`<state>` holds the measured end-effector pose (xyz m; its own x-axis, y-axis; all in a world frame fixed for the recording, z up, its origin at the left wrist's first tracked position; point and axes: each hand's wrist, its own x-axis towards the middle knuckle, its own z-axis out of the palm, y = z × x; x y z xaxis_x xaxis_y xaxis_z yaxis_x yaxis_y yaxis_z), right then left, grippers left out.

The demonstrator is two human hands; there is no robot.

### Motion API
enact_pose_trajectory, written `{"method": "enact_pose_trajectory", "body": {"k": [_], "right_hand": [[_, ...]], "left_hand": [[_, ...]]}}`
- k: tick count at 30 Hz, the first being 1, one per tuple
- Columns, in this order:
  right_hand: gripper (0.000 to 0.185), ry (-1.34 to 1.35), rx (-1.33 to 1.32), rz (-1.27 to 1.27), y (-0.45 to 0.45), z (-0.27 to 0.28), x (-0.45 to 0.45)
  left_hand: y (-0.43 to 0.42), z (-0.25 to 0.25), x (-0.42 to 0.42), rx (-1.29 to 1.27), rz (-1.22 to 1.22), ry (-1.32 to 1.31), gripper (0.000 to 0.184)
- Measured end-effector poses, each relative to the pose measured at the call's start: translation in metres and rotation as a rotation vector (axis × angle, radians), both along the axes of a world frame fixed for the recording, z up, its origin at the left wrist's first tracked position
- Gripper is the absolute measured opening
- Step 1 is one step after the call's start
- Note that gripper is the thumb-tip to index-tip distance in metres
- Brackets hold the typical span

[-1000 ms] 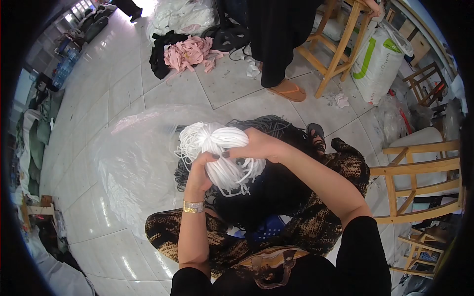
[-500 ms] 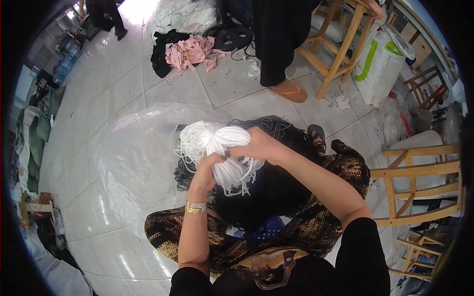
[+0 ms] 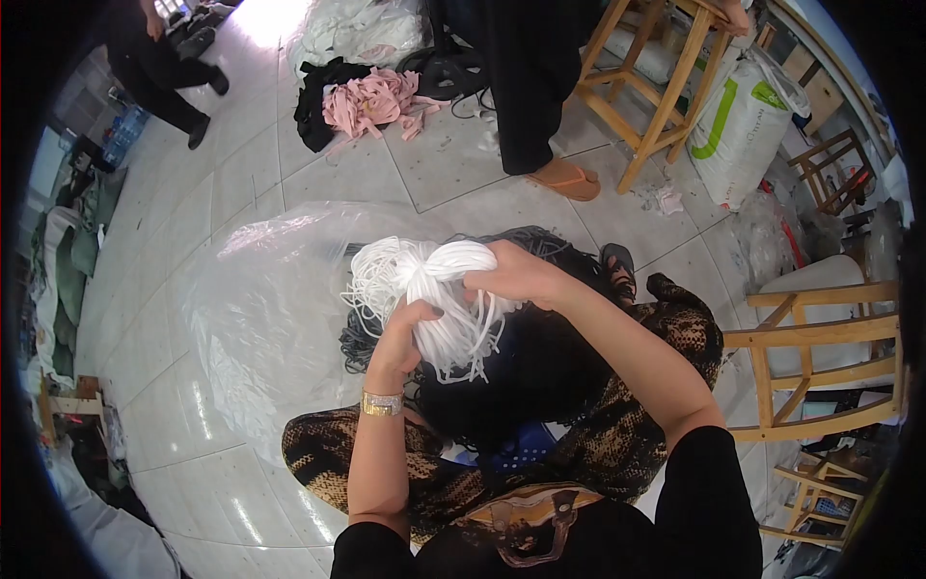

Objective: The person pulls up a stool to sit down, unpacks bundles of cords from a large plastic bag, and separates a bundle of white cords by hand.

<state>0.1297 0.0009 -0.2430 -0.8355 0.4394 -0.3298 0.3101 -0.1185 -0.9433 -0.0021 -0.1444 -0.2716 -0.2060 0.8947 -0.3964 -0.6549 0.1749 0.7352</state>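
White cord bundle (image 3: 434,289), brown-and-black patterned trousers (image 3: 617,425).

Downward view from the head.

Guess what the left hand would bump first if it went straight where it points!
The left hand would meet the white strings it touches. Dark strings may come next, but depth is unclear.

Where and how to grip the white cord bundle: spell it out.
Grip the white cord bundle at its pinched neck, where the strands draw together; the loose ends fan out and would likely slip. Best come from the far side: the left hand is at its near left, the right hand at its right.
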Motion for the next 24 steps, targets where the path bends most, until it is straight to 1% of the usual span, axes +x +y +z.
{"method": "enact_pose_trajectory", "body": {"k": [3,6,8,9,12,15,18,21,24], "right_hand": [[0.025,-0.009,0.013,0.021,-0.001,-0.001,0.000],[0.027,0.049,0.029,-0.001,-0.003,-0.018,-0.002],[0.029,0.041,0.023,-0.006,-0.004,-0.024,-0.003],[0.030,0.037,0.019,-0.010,-0.005,-0.022,-0.004],[0.034,-0.117,0.012,0.059,-0.001,-0.008,-0.001],[0.034,0.004,0.048,0.033,0.001,-0.008,-0.001],[0.034,-0.037,-0.025,0.092,0.003,0.000,0.001],[0.033,-0.106,-0.036,0.179,0.008,0.002,0.001],[0.033,-0.112,0.035,0.166,0.006,-0.005,0.001]], "left_hand": [[-0.001,-0.002,0.000,-0.035,0.028,-0.018,0.058],[0.000,0.002,0.004,-0.025,0.008,-0.035,0.057],[-0.001,0.003,0.004,-0.040,-0.002,-0.023,0.057],[-0.001,0.004,0.004,-0.048,-0.007,-0.018,0.057],[-0.001,0.006,0.005,-0.032,-0.002,-0.015,0.057],[-0.001,0.004,0.004,-0.023,0.039,-0.012,0.057],[0.002,-0.001,0.000,0.043,-0.017,-0.011,0.057],[0.002,0.003,0.001,-0.003,0.034,0.019,0.056],[0.001,0.003,0.000,-0.026,0.067,0.042,0.055]]}}
